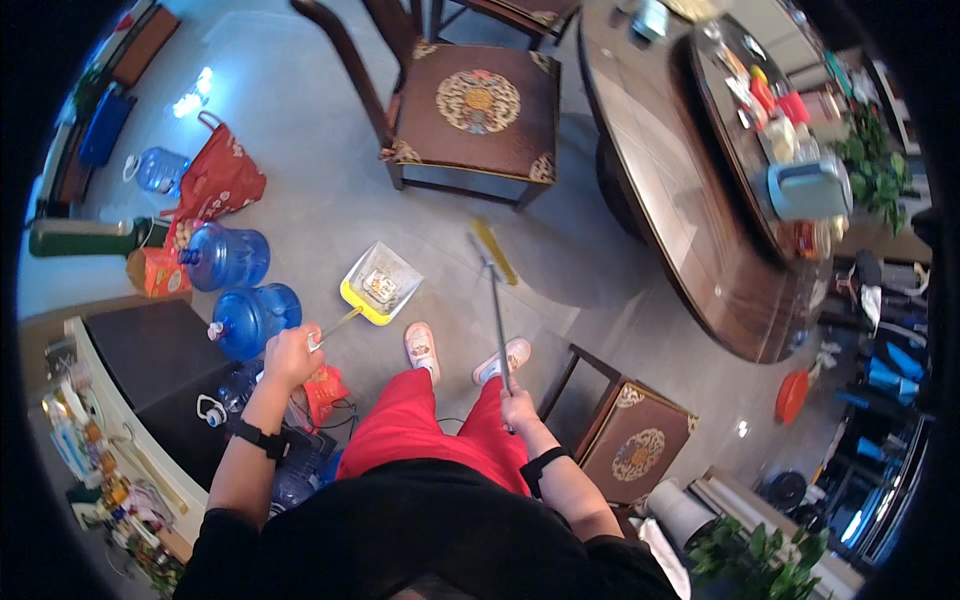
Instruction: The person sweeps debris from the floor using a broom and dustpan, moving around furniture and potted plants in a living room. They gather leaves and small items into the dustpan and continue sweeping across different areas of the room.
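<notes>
My left hand (292, 357) is closed around the handle of a long-handled dustpan (382, 285), whose white and yellow pan lies on the grey floor ahead of my feet and bears some debris. In my right hand (519, 407) is the dark stick of a broom (496, 251). Its yellow bristles are at the floor to the right of the dustpan, slightly blurred and apart from it.
Blue water jugs (229, 257) and a red bag (223, 170) stand at the left. A wooden chair (478, 112) is ahead, another (637, 450) close at my right. Beyond it curves a round dining table (652, 172). A dark cabinet (154, 349) is at my left.
</notes>
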